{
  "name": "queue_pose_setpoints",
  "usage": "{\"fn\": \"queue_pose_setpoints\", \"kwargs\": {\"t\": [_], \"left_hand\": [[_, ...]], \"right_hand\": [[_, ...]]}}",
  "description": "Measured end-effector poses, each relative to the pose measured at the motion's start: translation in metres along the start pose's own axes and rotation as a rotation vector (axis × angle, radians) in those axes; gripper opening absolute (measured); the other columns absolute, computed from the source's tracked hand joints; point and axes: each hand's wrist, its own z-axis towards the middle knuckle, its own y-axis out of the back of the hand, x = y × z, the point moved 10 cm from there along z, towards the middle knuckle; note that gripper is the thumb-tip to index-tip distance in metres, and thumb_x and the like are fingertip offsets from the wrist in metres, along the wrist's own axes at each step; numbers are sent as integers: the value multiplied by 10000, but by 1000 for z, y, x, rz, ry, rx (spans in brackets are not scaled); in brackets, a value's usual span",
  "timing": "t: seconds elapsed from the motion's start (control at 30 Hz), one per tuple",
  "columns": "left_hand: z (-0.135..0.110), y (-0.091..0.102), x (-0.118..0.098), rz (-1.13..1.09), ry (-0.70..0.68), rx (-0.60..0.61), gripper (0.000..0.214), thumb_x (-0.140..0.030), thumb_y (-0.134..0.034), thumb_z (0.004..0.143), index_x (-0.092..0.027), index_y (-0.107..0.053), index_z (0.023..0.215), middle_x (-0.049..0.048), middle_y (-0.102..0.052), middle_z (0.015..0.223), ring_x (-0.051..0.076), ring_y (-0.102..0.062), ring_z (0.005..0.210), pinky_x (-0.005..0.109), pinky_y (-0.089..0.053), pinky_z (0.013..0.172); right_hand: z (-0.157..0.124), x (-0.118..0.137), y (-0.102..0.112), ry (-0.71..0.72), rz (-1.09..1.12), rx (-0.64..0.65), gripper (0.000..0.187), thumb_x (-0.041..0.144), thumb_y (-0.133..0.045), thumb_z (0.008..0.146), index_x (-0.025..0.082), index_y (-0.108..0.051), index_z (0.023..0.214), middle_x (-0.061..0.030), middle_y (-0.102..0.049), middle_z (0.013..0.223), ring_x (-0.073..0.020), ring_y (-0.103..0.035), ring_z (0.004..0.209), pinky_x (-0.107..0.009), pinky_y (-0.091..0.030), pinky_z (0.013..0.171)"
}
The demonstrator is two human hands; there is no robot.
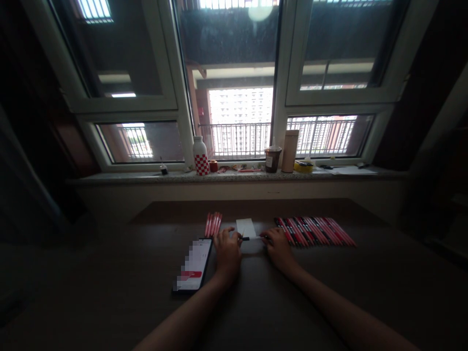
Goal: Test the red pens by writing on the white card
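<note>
Between my two hands a slim pen (252, 238) lies level, dark at its left part and pale toward the right. My left hand (227, 248) pinches its dark left end. The right end sits in the closed fingertips of my right hand (277, 246). Just beyond the pen, a small white sheet of paper (245, 227) rests on the table. A long row of red and black pens (314, 231) lies side by side, right of my right hand. Past my left hand is a smaller bunch of pink-red pens (213, 224).
A phone (193, 265) with a lit screen lies left of my left hand on the dark table (256, 312). Along the windowsill (234, 176) stand a checkered bottle (201, 156), a dark drink cup (272, 160), a tall tan flask (290, 151) and a yellow tape roll (303, 166).
</note>
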Motion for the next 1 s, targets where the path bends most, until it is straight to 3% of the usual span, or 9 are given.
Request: {"fn": "queue_pose_setpoints", "kwargs": {"t": [1.0], "left_hand": [[-1,-6,-6,-86,-73,30,140,-173,-536,847,-216,-647,921,65,-523,1174,233,-442,1139,446,-305,1018]], "right_hand": [[0,8,-7,52,79,72,209,145,-525,842,212,-691,951,-56,-661,932,-229,-494,990,-353,-380,903]]}}
